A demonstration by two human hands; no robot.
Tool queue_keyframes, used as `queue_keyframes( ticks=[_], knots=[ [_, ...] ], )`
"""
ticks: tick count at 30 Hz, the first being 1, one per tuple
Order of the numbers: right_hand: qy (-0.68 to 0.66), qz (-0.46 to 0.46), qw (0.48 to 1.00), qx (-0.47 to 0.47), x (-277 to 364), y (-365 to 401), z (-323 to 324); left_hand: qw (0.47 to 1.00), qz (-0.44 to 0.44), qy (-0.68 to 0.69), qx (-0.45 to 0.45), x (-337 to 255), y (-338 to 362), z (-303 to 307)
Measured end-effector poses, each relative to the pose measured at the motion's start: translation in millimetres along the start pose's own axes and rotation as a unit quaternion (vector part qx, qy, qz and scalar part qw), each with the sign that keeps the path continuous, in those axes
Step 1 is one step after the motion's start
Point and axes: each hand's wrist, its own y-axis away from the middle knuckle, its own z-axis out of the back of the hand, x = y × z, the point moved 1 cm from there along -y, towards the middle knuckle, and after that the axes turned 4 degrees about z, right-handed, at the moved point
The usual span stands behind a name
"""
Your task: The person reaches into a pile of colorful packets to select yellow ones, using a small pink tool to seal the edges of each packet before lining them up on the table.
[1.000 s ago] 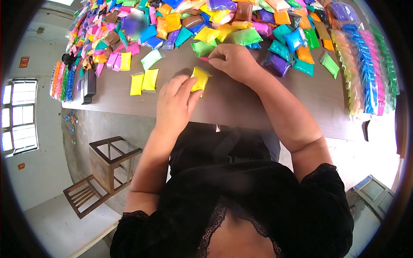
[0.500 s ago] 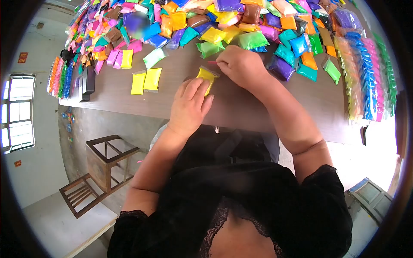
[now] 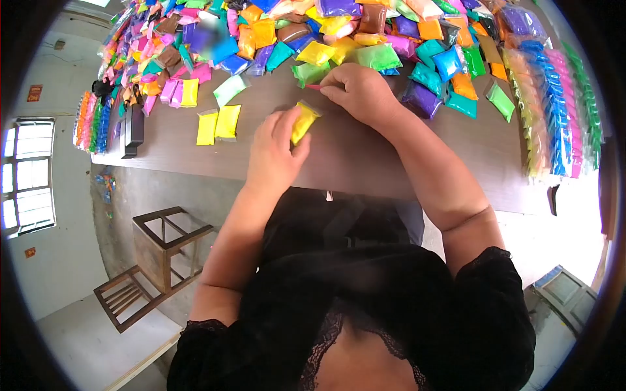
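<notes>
My left hand (image 3: 279,146) is closed around a small yellow packet (image 3: 304,122) in clear plastic, holding it just above or on the table. Up and to the right, my right hand (image 3: 358,91) pinches a thin pink stick-like piece (image 3: 313,86), whose tip points left toward a green packet (image 3: 306,73) at the pile's edge. Most of the pink piece is hidden by the fingers. Left of my left hand, two yellow packets (image 3: 217,124) lie side by side, with a pale green packet (image 3: 230,90) above them.
A big heap of coloured packets (image 3: 261,32) covers the far side of the brown table (image 3: 365,169). Bagged rows of coloured pieces (image 3: 554,117) stand at the right, more (image 3: 91,120) at the left. A black box (image 3: 132,130) sits near the left edge. A wooden chair (image 3: 156,254) is on the floor.
My left hand has curled around the yellow packet and tilted it, shifting slightly left. My right hand has moved a little left and up, still pinching the pink piece.
</notes>
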Motion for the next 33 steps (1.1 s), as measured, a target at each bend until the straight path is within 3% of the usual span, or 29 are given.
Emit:
queue_keyframes(
  ticks=[2,3,4,6,7,8,10,11,13,16,17,26,30,32,33],
  knots=[
    [-0.01,0.001,1.0,-0.005,-1,-1,2,0.994,0.049,0.089,-0.038,9,-5,0],
    [-0.019,-0.002,1.0,-0.009,-2,-1,3,0.942,0.21,0.261,-0.017,8,-5,1],
    [-0.02,-0.002,1.0,-0.01,-3,0,3,0.942,0.209,0.261,-0.016,12,-6,2],
    [-0.021,0.005,1.0,-0.013,-2,0,1,0.878,0.328,0.345,0.051,26,-10,5],
    [-0.022,0.007,1.0,-0.013,-1,1,2,0.921,0.311,0.225,0.067,24,-11,5],
    [-0.015,0.001,1.0,-0.008,0,1,2,0.921,0.311,0.223,0.064,22,-12,7],
    [-0.007,-0.002,1.0,-0.004,2,-1,3,0.987,0.143,0.047,-0.064,18,-17,12],
    [-0.008,-0.005,1.0,-0.001,1,0,4,0.987,0.142,0.046,-0.064,19,-17,12],
    [-0.01,-0.009,1.0,0.004,1,1,3,0.999,0.024,-0.033,-0.021,19,-12,7],
    [-0.01,-0.007,1.0,0.003,0,1,2,0.997,0.015,-0.072,-0.003,1,1,-22],
    [-0.009,-0.007,1.0,0.001,1,2,2,0.996,0.032,-0.07,0.047,-2,6,-22],
    [-0.005,-0.009,1.0,0.002,1,1,1,0.995,0.006,0.006,0.095,23,-4,-6],
    [-0.007,-0.008,1.0,0.011,1,1,3,0.996,-0.087,-0.016,0.003,44,-14,21],
    [-0.002,-0.008,1.0,0.012,2,1,3,0.981,0.144,0.126,-0.034,45,-12,33],
    [0.005,-0.008,1.0,0.013,2,1,3,0.985,0.121,0.117,-0.028,44,-11,36]
  ],
)
